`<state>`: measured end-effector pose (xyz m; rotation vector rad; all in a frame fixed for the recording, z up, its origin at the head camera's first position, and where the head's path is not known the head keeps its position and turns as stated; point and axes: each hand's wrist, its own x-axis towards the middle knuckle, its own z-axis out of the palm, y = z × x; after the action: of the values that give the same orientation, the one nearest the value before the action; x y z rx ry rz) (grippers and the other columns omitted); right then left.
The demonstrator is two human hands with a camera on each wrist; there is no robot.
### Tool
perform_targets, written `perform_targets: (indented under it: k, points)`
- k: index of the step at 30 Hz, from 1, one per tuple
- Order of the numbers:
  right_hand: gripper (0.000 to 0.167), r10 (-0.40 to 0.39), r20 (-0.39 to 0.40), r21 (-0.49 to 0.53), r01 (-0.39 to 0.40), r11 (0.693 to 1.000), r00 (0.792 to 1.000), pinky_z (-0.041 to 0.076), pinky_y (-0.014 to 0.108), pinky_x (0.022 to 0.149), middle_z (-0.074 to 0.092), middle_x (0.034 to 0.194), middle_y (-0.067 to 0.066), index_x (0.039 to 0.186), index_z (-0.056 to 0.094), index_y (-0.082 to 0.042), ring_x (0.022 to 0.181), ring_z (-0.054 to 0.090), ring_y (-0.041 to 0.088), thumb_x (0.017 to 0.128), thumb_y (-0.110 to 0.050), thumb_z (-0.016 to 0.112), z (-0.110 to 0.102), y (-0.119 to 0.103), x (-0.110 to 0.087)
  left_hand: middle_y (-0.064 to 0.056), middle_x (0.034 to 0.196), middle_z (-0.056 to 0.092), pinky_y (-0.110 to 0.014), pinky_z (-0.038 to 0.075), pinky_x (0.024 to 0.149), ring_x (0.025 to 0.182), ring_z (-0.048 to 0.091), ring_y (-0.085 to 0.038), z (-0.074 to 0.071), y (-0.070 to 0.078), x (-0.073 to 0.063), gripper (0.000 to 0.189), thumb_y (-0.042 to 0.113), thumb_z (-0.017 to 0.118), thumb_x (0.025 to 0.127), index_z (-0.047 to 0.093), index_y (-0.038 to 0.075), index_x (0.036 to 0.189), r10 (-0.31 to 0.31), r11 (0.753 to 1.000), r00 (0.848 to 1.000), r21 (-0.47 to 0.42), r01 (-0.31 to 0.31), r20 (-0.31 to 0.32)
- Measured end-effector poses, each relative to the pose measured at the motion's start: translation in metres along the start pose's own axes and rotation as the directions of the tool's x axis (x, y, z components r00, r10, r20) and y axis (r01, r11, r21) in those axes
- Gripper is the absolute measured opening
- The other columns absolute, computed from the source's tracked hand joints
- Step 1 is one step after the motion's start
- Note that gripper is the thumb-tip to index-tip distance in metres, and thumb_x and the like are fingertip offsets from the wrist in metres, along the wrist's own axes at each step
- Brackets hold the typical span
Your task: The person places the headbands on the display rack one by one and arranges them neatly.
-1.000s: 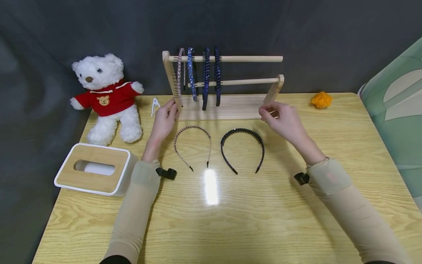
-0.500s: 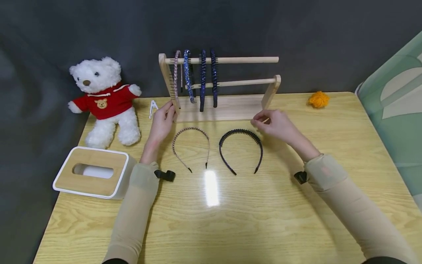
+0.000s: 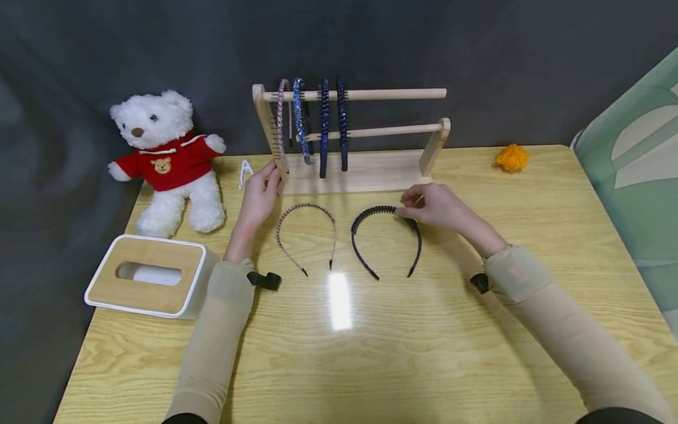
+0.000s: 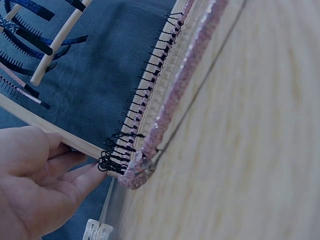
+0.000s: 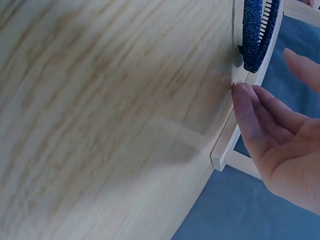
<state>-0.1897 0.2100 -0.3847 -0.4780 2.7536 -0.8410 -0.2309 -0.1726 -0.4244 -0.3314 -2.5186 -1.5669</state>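
Observation:
A wooden headband rack (image 3: 381, 171) stands at the back of the table, with a pink headband (image 3: 281, 129), a glittery blue one (image 3: 299, 118) and two dark blue ones hung at its left. My left hand (image 3: 258, 191) holds the foot of its left upright; fingers (image 4: 65, 160) bend around the wood in the left wrist view. A thin pink headband (image 4: 175, 95) lies flat nearby. My right hand (image 3: 436, 206) hovers over the top right of a toothed dark headband (image 3: 365, 219) on the table. Its thumb is spread from its fingers (image 5: 250, 120), the headband (image 5: 254, 35) just beyond the fingertips.
On the left are a white teddy bear (image 3: 169, 147) in a red sweater and a tissue box (image 3: 153, 282) with a wooden lid. A small white clip (image 3: 245, 174) lies beside my left hand. An orange yarn pompom (image 3: 512, 158) sits at the back right.
My right hand has left the rack's right end and moved left and toward me, to the dark headband. My left hand stays on the rack, which shifts slightly left in view.

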Motion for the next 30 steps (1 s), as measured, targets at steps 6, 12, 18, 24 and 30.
perform_targets:
  k: [6,12,18,24,30]
  points:
    - [0.034,-0.027,0.020,-0.017,0.028,0.999,0.999,0.056,0.048,0.089,0.075,0.100,0.014,0.112,0.074,0.006,0.095,0.073,0.031,0.095,-0.020,0.086,0.003,0.002,0.004,-0.026,0.086,0.056,-0.024,0.035,0.059,0.067,0.044,-0.015,-0.001,0.000,0.000,0.033,0.015,0.041,0.118,0.067,-0.005,0.121,-0.009,1.000,1.000,-0.010,0.009,0.006]
    - [0.028,-0.041,0.023,-0.034,0.041,0.999,0.999,0.052,0.039,0.080,0.073,0.093,0.008,0.105,0.075,0.002,0.083,0.067,0.022,0.093,-0.020,0.087,0.006,0.002,0.003,-0.026,0.085,0.055,-0.024,0.034,0.058,0.065,0.043,-0.013,0.000,-0.002,0.000,0.033,0.015,0.042,0.118,0.067,-0.005,0.124,-0.011,1.000,1.000,-0.018,0.011,0.012]
    - [0.028,-0.039,0.032,-0.042,0.040,0.998,0.999,0.052,0.038,0.078,0.073,0.092,0.007,0.104,0.075,0.002,0.082,0.066,0.021,0.094,-0.021,0.087,0.006,0.000,0.003,-0.026,0.086,0.056,-0.024,0.035,0.058,0.067,0.044,-0.014,-0.001,-0.001,0.000,0.035,0.016,0.041,0.118,0.067,-0.004,0.129,-0.023,0.999,1.000,-0.035,0.024,0.014]
    - [0.021,-0.057,0.033,-0.065,0.059,0.996,0.998,0.051,0.038,0.075,0.071,0.088,0.007,0.099,0.075,0.001,0.078,0.064,0.021,0.094,-0.016,0.086,0.009,-0.001,0.005,-0.026,0.085,0.055,-0.024,0.034,0.057,0.064,0.042,-0.014,0.000,-0.001,0.000,0.036,0.018,0.041,0.119,0.067,-0.004,0.129,-0.018,0.999,1.000,-0.032,0.018,0.013]
    - [0.012,-0.064,0.015,-0.082,0.065,0.995,0.998,0.050,0.039,0.073,0.074,0.086,0.009,0.097,0.075,0.001,0.075,0.064,0.022,0.096,-0.008,0.082,0.010,-0.003,0.005,-0.024,0.084,0.054,-0.023,0.034,0.056,0.065,0.042,-0.014,-0.001,-0.001,-0.001,0.035,0.018,0.041,0.119,0.067,-0.003,0.129,-0.018,1.000,1.000,-0.025,0.018,0.014]
